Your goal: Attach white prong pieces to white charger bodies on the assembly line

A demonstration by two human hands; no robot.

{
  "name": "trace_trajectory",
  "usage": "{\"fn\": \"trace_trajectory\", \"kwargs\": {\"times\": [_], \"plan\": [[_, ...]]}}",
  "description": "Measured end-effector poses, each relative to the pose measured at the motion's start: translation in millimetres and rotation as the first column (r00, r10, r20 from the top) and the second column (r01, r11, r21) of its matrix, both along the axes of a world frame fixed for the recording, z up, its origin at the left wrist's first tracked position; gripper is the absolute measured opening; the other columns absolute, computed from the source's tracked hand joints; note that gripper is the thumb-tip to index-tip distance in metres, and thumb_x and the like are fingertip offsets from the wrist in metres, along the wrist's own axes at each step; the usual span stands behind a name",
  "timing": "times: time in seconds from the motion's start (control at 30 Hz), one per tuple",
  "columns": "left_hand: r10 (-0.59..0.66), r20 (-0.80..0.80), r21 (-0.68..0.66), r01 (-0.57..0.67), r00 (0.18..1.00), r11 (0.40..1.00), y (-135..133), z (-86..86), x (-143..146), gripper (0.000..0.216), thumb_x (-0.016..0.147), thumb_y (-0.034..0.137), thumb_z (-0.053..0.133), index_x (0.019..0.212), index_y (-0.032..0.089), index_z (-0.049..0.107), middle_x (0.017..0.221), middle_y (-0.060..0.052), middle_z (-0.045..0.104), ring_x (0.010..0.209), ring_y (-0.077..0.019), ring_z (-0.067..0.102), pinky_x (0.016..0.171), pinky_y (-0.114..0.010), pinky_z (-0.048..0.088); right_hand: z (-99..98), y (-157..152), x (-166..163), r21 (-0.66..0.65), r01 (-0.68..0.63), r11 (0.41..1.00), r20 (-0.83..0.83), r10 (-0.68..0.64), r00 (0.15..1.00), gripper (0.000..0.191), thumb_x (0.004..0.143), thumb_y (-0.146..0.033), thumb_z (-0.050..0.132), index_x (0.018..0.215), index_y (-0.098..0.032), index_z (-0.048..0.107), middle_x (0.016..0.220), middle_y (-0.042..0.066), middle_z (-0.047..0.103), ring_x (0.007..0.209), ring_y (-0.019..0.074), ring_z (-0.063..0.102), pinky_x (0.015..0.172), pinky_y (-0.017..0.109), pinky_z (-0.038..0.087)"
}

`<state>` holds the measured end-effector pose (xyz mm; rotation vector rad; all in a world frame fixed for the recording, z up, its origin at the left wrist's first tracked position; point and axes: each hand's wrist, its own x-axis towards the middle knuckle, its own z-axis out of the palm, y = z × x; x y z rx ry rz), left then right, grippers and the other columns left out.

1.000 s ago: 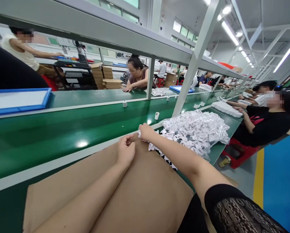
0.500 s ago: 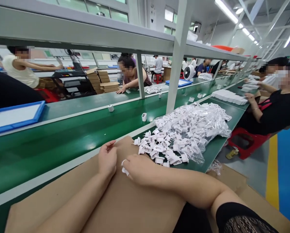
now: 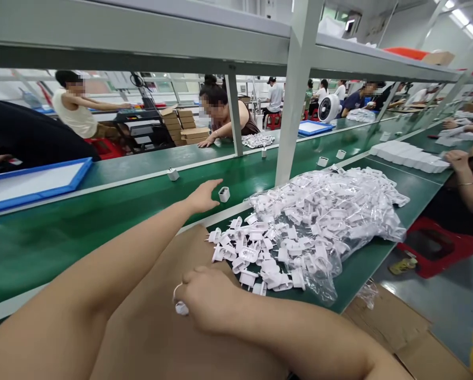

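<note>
My left hand (image 3: 205, 196) stretches over the green conveyor belt (image 3: 141, 211), fingers apart. Just beyond its fingertips sits a small white plastic housing (image 3: 224, 194) with an open end; I see a slight gap between them. My right hand (image 3: 210, 298) is closed around a small white plug part (image 3: 181, 308), mostly hidden by the fingers, above a brown cardboard sheet (image 3: 157, 322). Right of that hand, loose white plug parts (image 3: 248, 255) with metal pins spill from a clear plastic bag (image 3: 339, 221).
More white housings (image 3: 173, 174) sit on the belt. A grey post (image 3: 294, 105) and overhead shelf (image 3: 161, 37) stand in front. White stacked pieces (image 3: 408, 157) lie farther right, near a co-worker's hand (image 3: 457, 160). A person (image 3: 230, 113) leans over the far side.
My left hand has left the cardboard and reached forward over the belt, its fingers spreading beside a housing. The right hand keeps its plug part. The view has shifted.
</note>
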<state>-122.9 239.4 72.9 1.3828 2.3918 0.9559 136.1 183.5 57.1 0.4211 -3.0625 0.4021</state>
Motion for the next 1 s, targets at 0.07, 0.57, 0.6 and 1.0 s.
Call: {"fn": "trace_trajectory", "kwargs": {"times": [0.07,0.57,0.6,1.0], "plan": [[-0.063,-0.023,-0.060,0.062,0.998,0.996,20,-1.0,-7,0.089,0.053,0.010,0.075,0.141,0.021,0.062,0.153,-0.012,0.055,0.139,-0.0338,0.053,0.116,-0.038,0.042,0.4,1,-1,-0.031,0.004,1.000,0.009,-0.004,1.000,0.022,0.080,-0.016,0.070,0.102,-0.018,0.070,0.096,0.006,0.068,0.088,0.0235,0.064,0.065,0.033,0.047],[0.288,-0.190,0.066,-0.280,0.939,0.958,-138,7.7,34,0.046,0.065,0.065,0.080,0.076,0.021,0.068,0.082,-0.005,0.067,0.074,-0.0223,0.058,0.066,-0.031,0.043,3.5,16,-16,-0.869,0.305,0.390,0.177,-0.330,0.927,0.027,0.080,-0.020,0.075,0.108,-0.020,0.076,0.097,0.005,0.076,0.086,0.0178,0.069,0.082,0.030,0.054],[0.294,-0.152,0.084,-0.284,0.944,0.955,-156,5.2,48,0.047,0.065,0.066,0.080,0.076,0.022,0.068,0.079,-0.004,0.067,0.072,-0.0213,0.057,0.063,-0.031,0.041,5.6,17,-17,-0.916,0.320,0.241,0.239,-0.311,0.920,0.029,0.078,-0.026,0.079,0.106,-0.019,0.076,0.091,0.004,0.075,0.081,0.0166,0.067,0.077,0.029,0.054],[0.221,0.200,0.167,-0.256,0.955,0.952,-235,-52.1,149,0.047,0.066,0.063,0.084,0.092,0.024,0.077,0.088,-0.005,0.068,0.071,-0.0215,0.058,0.063,-0.032,0.045,11.2,9,-15,-0.923,0.378,0.067,0.362,-0.178,0.915,0.041,0.067,-0.042,0.086,0.099,-0.018,0.077,0.090,0.004,0.074,0.077,0.0146,0.062,0.074,0.028,0.049]]}}
